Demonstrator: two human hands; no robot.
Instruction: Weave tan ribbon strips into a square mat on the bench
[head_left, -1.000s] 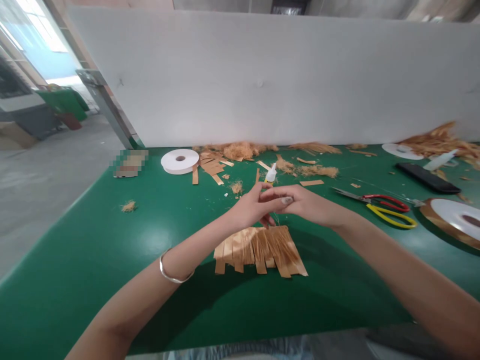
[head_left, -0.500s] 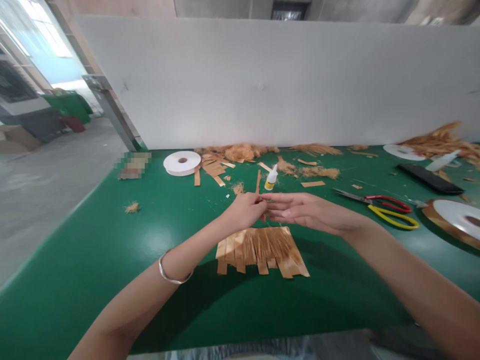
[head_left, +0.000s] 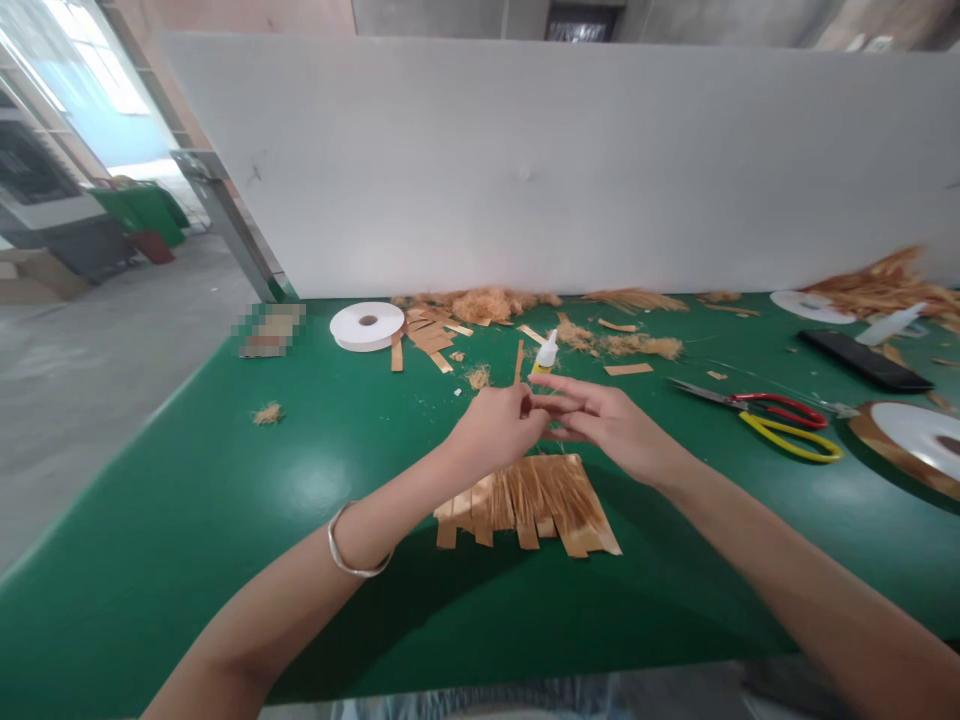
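My left hand (head_left: 495,425), with a silver bangle on its wrist, has its fingers closed together above the far edge of a fringed tan sheet (head_left: 536,500). Whatever it pinches is hidden by the fingers. A narrow tan strip (head_left: 519,362) shows just beyond its knuckles; I cannot tell whether it is held or lies on the table. My right hand (head_left: 619,425) meets the left one at the fingertips, its fingers apart and slightly bent. Behind the fingers stands a small white glue bottle (head_left: 547,352) with a yellow label, its lower part covered.
Red-and-yellow-handled scissors (head_left: 780,415) lie at the right, near a roll of brown ribbon (head_left: 911,440) and a black phone (head_left: 862,360). A white roll (head_left: 367,325), cut tan pieces (head_left: 431,335) and tangled fibre (head_left: 487,303) line the back by a white panel (head_left: 525,170).
My left hand has turned, its thumb side now nearer me. My right hand's fingers have bent and lifted a little, covering the bottle's lower part. The fringed sheet stays put.
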